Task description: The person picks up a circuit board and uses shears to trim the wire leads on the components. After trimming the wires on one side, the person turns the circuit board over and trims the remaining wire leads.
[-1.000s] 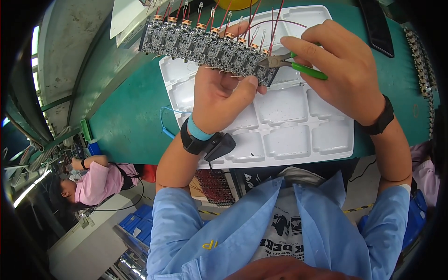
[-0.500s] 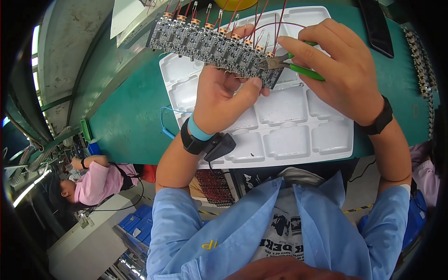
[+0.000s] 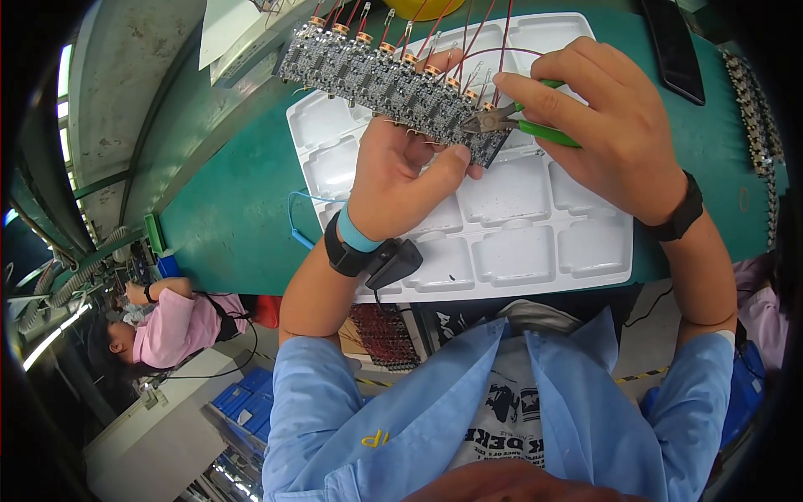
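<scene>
A long circuit board panel (image 3: 376,88) is held tilted above a white compartment tray (image 3: 510,251). Copper coils, clear LEDs and red wires stand along its far edge. My left hand (image 3: 406,171) grips the panel from below, thumb on the near edge toward its right end and fingertips showing behind the far edge. In my right hand (image 3: 606,125) are green-handled side cutters (image 3: 535,125), their jaws against the panel's face near its right end. What exactly lies between the jaws is too small to tell.
The tray rests on a green work surface (image 3: 238,209). A black flat device (image 3: 673,50) and a stack of circuit boards (image 3: 757,134) lie at the right. Behind is a yellow container (image 3: 422,8). A blue cord (image 3: 299,234) runs from my left wristband. A person in pink (image 3: 184,326) works at left.
The panel has shifted slightly to the right and tilted a little more, its right end lower. The cutters stay near its right end, with their jaws slightly lower.
</scene>
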